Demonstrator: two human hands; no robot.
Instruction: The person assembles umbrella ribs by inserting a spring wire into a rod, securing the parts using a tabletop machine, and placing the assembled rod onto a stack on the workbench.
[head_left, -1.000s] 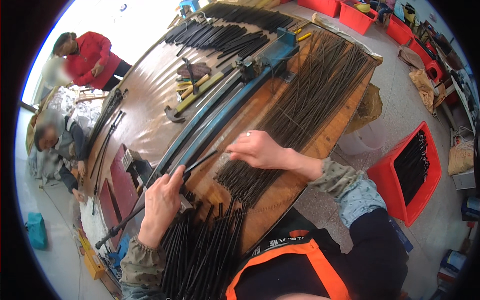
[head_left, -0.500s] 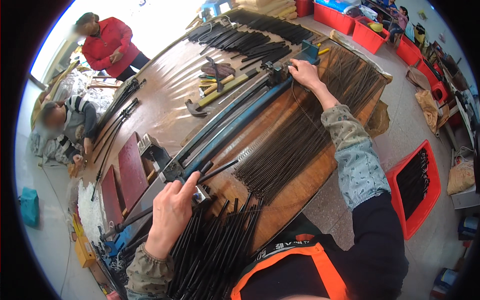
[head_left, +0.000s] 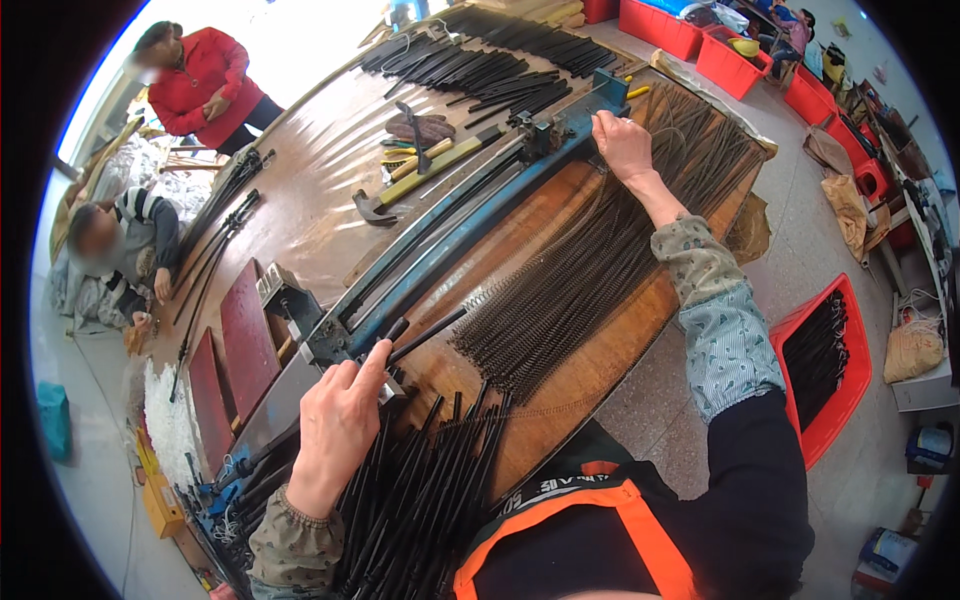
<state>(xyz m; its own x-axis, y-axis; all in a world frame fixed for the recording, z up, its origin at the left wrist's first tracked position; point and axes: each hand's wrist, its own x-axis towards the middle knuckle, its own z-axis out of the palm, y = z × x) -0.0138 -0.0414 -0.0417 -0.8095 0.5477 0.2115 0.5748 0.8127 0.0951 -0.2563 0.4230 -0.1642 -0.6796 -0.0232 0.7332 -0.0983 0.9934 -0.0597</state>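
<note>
My left hand is closed at the near end of a long blue metal rail fixture, its index finger against a black lever-like rod. What its fingers grip is hidden. My right hand is curled into a fist beside the far end of the rail, just right of a dark metal clamp. Nothing inside that fist can be made out. Between my arms, many long thin coil springs lie in a dense layer. Below my left hand is a pile of black tubes.
A hammer, gloves and black strips lie across the wooden table. Dark red boards are at left. A red crate stands on the right. One person stands opposite; another sits at left.
My right hand has moved off the clamp, rightward, and closed into a fist. The spring looping below it no longer hangs there. My left hand stays at the rail's near end.
</note>
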